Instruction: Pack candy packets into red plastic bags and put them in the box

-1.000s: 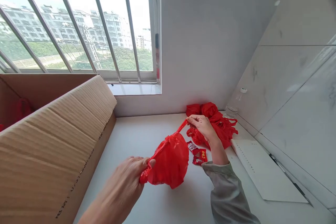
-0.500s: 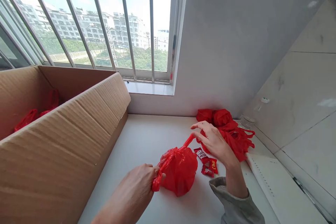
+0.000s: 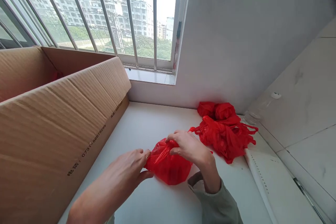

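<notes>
A filled red plastic bag [image 3: 172,169] rests on the white table in front of me. My left hand [image 3: 136,166] is at the bag's left side, its fingers closed on the red plastic with the thumb low beside it. From the right, my right hand [image 3: 185,145] reaches over the top of the bag, fingers and thumb gripping the gathered plastic there. Behind my right hand lies a heap of crumpled red bags [image 3: 223,134]. Only a small red scrap shows beside my right wrist; what it belongs to is hidden.
A large open cardboard box [image 3: 76,112] fills the left side, with a bit of red inside. Beyond the white table [image 3: 154,115] is a barred window [image 3: 115,24]. A clear bottle [image 3: 258,110] lies near the right wall, by a white board [image 3: 278,182].
My right hand has moved left from the bag's raised handle onto its top. My left hand has shifted slightly up and left. The small red packets are now mostly hidden, and the view has tilted.
</notes>
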A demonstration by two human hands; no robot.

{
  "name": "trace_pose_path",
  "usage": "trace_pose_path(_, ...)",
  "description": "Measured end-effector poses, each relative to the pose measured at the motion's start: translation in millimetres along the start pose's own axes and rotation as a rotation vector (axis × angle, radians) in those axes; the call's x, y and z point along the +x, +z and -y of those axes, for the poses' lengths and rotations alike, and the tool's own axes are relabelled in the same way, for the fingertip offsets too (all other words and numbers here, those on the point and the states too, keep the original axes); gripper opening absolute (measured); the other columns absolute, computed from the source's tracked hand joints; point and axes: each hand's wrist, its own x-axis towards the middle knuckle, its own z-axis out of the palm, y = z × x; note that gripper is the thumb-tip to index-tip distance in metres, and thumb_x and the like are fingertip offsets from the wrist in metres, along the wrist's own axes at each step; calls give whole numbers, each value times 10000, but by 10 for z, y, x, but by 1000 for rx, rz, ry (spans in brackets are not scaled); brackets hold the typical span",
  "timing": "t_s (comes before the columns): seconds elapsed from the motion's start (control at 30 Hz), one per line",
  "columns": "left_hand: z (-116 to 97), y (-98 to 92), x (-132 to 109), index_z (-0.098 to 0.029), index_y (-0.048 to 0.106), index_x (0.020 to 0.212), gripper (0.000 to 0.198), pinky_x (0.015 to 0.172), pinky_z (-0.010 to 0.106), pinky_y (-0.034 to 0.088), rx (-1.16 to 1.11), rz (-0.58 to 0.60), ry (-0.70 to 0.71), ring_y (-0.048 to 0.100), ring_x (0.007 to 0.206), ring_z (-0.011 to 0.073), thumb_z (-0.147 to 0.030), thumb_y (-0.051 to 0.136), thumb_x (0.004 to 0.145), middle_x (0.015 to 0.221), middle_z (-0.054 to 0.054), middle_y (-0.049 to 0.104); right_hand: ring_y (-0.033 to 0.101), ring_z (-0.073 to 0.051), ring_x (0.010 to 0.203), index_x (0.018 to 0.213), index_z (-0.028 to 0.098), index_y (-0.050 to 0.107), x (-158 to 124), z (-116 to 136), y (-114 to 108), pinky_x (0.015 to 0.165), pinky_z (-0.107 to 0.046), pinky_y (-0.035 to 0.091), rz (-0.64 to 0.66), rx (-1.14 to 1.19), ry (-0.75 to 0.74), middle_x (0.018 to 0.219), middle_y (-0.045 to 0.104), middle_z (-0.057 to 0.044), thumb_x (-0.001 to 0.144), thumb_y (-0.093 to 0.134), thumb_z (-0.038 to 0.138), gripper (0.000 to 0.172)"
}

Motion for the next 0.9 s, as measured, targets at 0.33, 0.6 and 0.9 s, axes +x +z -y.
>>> trace_pose_path(0.33,-138,12,-97,-260,598,1031,123,832,338,433,78,14,-163,592,928,193,-174,571,948,1005,-15,620,622,-183,878,1029,240,752,141,-12,143,730,-261,391,38,-34,-63,959,712,-62,828,554,156,294)
trace_pose_path(0.6,-659,-40,-356,-250,533,1248,341,950,445,476,111,56,-179,604,1089,261,-156,605,928,1205,56,629,569,-147,710,823,207,731,124,-11,256,673,-252,365,89,-57,-197,785,709,-35,841,476,105,275)
trace_pose_path(0.9,-1023,-525,-1119,-239,642,1136,379,736,350,526,315,220,-263,696,847,256,-218,785,785,1003,35,727,607,-192,751,806,201,719,60,-62,293,688,-285,373,89,-71,-205,789,704,-62,812,471,98,268)
